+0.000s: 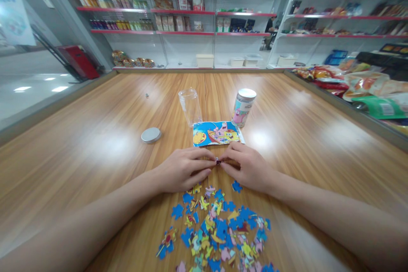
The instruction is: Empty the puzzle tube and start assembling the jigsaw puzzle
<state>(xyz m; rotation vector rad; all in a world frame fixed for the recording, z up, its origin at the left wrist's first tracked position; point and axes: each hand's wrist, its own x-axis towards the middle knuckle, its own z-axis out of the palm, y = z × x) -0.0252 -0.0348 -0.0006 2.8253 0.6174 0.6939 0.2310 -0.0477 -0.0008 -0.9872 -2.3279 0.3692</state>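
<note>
My left hand and my right hand meet fingertip to fingertip over the wooden table. Both are pinched on a small dark puzzle piece between them. Just beyond the fingers lies a colourful cartoon picture card. Near my forearms, a heap of several loose blue, yellow and pink puzzle pieces is scattered on the table.
A clear empty jar and a printed cartoon can with a white lid stand behind the card. A round silver lid lies to the left. Snack bags line the right edge; stocked shelves fill the back.
</note>
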